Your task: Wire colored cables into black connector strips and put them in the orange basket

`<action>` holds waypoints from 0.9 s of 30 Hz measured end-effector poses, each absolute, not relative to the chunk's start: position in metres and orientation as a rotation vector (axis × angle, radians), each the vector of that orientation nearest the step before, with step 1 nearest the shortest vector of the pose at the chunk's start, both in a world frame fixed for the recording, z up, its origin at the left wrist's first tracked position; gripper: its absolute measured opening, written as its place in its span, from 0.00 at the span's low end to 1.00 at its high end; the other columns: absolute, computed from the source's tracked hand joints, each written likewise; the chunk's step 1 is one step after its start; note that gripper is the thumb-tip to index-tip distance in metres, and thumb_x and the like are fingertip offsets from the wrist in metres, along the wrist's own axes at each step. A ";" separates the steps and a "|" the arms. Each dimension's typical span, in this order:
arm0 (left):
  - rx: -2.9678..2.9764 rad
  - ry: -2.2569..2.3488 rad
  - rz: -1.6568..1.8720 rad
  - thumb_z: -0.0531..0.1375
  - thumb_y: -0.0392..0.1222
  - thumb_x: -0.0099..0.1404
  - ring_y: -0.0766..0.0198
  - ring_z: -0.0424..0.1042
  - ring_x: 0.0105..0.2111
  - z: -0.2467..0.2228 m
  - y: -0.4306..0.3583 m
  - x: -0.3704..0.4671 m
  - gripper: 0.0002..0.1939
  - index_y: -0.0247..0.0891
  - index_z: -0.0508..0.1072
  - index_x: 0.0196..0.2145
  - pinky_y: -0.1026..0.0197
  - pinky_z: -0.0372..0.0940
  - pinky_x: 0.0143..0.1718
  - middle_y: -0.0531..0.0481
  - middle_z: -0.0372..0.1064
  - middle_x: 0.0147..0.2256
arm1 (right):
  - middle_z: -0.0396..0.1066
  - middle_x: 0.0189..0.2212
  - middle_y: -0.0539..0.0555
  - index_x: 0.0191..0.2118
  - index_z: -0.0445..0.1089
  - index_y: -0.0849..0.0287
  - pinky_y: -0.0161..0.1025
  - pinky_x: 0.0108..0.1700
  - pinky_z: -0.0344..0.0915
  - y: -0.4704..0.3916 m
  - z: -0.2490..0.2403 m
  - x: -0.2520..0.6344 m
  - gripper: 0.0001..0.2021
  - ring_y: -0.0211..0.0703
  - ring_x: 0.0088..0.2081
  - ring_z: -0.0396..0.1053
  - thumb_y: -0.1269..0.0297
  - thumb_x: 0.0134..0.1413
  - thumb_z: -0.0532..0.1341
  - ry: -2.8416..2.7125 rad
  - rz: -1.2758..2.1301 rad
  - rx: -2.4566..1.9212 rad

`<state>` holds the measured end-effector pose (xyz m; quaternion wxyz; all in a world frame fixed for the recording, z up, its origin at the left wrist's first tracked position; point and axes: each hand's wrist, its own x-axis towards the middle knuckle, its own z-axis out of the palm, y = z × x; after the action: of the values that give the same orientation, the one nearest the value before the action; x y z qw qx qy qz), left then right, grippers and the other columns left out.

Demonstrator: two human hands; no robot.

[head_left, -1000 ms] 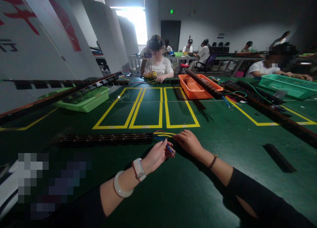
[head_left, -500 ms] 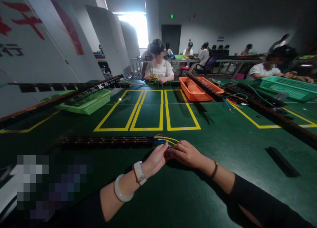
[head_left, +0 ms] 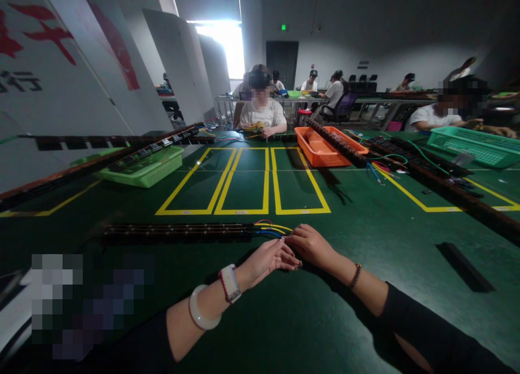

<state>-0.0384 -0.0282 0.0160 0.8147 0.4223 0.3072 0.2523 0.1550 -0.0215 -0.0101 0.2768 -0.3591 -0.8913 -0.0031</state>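
Observation:
A long dark strip module [head_left: 179,232] lies crosswise on the green table, with yellow wires [head_left: 274,227], blue wires [head_left: 268,233] and a thin red wire leaving its right end. At the wires' far ends my right hand [head_left: 312,247] is closed in a pinch, its fingertips over them. My left hand [head_left: 270,261] meets it from below, thumb at the blue wires and the other fingers stretched out to the right. The wire ends are hidden between the two hands.
Yellow tape frames [head_left: 244,212] mark the table beyond the module. Further back stand an orange basket [head_left: 320,160], a light green basket [head_left: 150,173] and a teal basket [head_left: 479,146], with more dark strips. A black bar [head_left: 465,266] lies right. A person [head_left: 262,114] sits opposite.
My left hand has shifted slightly right along the wires, and its fingers have straightened out. More of the blue wires shows. My right hand keeps its pinch, moved slightly right.

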 end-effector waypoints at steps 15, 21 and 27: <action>0.916 0.630 0.527 0.51 0.47 0.69 0.55 0.74 0.38 0.018 -0.030 -0.040 0.17 0.31 0.69 0.32 0.53 0.64 0.45 0.34 0.73 0.35 | 0.70 0.36 0.56 0.43 0.70 0.66 0.35 0.38 0.60 0.020 0.010 0.134 0.17 0.39 0.35 0.65 0.65 0.46 0.65 -2.368 0.631 -1.356; 0.895 0.636 0.517 0.51 0.48 0.69 0.52 0.73 0.40 0.031 -0.034 -0.044 0.17 0.33 0.73 0.32 0.51 0.62 0.48 0.36 0.73 0.36 | 0.66 0.23 0.49 0.34 0.71 0.66 0.31 0.25 0.51 0.034 0.031 0.125 0.09 0.32 0.23 0.60 0.66 0.50 0.58 -2.411 1.053 -1.522; 0.747 0.577 0.520 0.49 0.48 0.70 0.52 0.72 0.45 0.021 -0.027 -0.042 0.19 0.32 0.74 0.36 0.51 0.59 0.54 0.37 0.73 0.41 | 0.59 0.18 0.47 0.28 0.68 0.65 0.31 0.24 0.47 0.040 0.038 0.128 0.16 0.30 0.21 0.53 0.55 0.53 0.59 -2.378 1.123 -1.555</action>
<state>-0.0421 -0.0275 0.0211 0.8584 0.3556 0.2749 0.2474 0.1277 0.0399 0.0380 0.0430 -0.5084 -0.7777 0.3673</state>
